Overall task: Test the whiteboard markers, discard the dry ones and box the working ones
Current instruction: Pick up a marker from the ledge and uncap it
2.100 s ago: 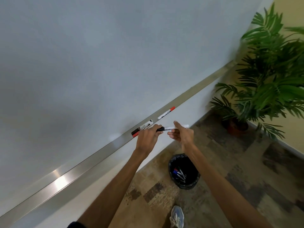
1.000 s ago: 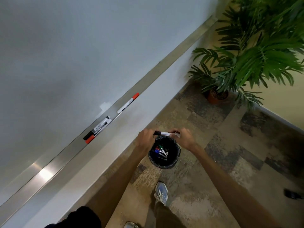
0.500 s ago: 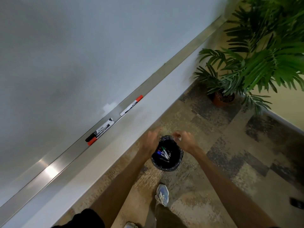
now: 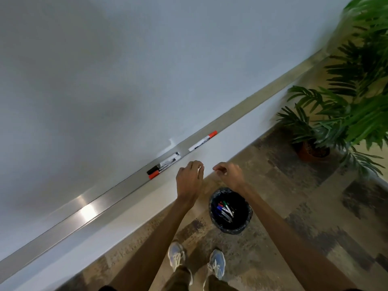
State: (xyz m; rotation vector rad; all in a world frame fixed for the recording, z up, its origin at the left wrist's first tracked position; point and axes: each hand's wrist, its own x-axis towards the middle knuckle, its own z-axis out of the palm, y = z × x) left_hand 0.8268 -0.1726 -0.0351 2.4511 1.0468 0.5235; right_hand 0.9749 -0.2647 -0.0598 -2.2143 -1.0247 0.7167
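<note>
A metal tray runs along the bottom of the whiteboard. On it a black-capped marker and a red-capped marker lie side by side. Another red-capped marker lies further right on the tray. My left hand hovers just below the pair, fingers loosely curled, holding nothing. My right hand hangs beside it, also empty and relaxed. Below them on the floor stands a black bin with several markers inside.
A potted palm stands on the floor at the right, near the wall. My two shoes are on the patterned carpet just left of the bin.
The black-capped marker that both hands held over the bin is gone from them. Both hands have risen, empty, from the bin toward the tray.
</note>
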